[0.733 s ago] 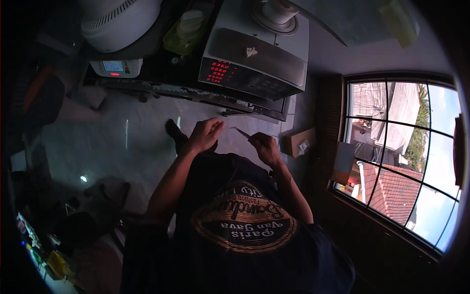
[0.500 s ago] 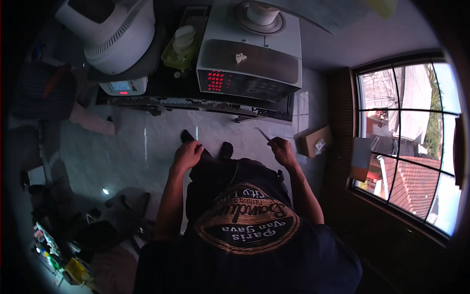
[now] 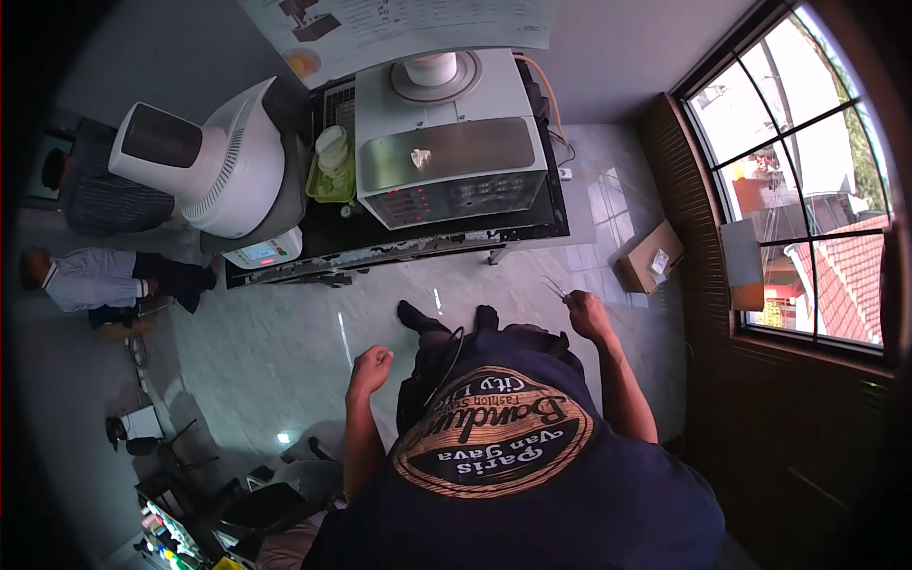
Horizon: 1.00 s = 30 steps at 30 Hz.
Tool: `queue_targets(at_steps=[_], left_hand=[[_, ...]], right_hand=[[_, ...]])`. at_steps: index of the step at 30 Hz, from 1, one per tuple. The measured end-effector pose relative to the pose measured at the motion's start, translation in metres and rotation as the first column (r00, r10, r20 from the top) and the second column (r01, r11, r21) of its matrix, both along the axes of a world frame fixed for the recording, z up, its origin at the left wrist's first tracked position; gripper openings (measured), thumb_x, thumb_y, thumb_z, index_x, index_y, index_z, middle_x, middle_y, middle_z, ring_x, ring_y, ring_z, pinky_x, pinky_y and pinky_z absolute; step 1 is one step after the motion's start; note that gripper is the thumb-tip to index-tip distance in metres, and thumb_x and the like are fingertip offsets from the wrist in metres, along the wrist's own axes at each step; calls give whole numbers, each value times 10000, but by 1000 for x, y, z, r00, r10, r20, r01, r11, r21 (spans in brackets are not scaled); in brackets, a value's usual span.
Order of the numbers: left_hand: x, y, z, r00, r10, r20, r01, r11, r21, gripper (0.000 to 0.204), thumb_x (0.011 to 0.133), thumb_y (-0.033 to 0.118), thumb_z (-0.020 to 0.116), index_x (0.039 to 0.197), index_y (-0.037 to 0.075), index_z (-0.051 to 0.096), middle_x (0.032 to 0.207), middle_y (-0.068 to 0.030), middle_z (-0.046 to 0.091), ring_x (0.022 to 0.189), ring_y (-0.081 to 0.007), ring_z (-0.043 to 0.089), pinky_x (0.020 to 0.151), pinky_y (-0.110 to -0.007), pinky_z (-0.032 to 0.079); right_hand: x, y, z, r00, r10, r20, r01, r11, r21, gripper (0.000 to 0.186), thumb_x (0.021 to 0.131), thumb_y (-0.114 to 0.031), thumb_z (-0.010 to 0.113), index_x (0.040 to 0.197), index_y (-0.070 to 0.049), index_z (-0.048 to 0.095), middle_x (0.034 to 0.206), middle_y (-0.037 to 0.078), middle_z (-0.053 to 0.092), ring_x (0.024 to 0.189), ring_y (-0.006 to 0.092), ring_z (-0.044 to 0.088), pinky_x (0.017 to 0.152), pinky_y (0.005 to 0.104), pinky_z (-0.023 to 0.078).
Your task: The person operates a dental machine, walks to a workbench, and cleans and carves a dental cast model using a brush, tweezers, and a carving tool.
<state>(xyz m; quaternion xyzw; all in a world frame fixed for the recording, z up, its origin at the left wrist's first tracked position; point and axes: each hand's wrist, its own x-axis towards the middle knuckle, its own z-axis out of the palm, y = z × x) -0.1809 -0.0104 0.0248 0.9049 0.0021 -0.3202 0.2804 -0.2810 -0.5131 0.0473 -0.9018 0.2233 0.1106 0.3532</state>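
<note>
Navy fabric shirt [image 3: 532,508] bearing oval wood-grained print, lying nearest | left hand [image 3: 371,368] curling inward, any grip unclear | right hand [image 3: 587,313] pinching slim shiny metal tweezers [image 3: 555,288], tips apart, above glossy grey floor [image 3: 271,337] | boxy white metal-panelled machine [image 3: 475,150] standing beyond

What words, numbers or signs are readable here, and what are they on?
Dark shirt: upside-down lettering in an oval; legible, but I won't copy it.
Boxy machine: red digits, too blurred.
Poster: fine print too small to read.
Small screen: unreadable.
Tweezers, right hand: no visible lettering.
</note>
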Motion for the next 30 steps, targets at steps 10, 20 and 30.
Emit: queue_targets(at_steps=[10, 20, 30], left_hand=[[36, -45, 35, 993, -82, 82, 89, 992, -88, 379, 970, 291, 674, 1236, 21, 665, 1103, -189, 743, 952, -312, 748, 863, -411, 581], [20, 3, -56, 989, 144, -16, -142, 948, -285, 317, 981, 278, 668, 1155, 14, 691, 1013, -129, 749, 866, -225, 735, 794, -353, 577], [-139, 74, -193, 943, -322, -86, 334, 905, 264, 279, 808, 240, 652, 619, 39, 695, 653, -136, 685, 593, -275, 647, 572, -463, 504]], right_hand=[[-1, -2, 8, 998, -59, 20, 59, 998, -1, 333, 994, -234, 525, 1025, 18, 741, 974, 275, 716, 962, 452, 687, 847, 511, 529], [-36, -13, -57, 967, -255, 14, 252, 962, 109, 341, 1024, -250, 539, 1027, 26, 740, 843, 200, 726, 769, 320, 689, 723, 444, 525], [-295, -92, -374, 726, -520, -449, 666, 696, 270, 240, 957, -168, 533, 842, -85, 726, 672, 54, 608, 549, 189, 569, 463, 374, 403]])
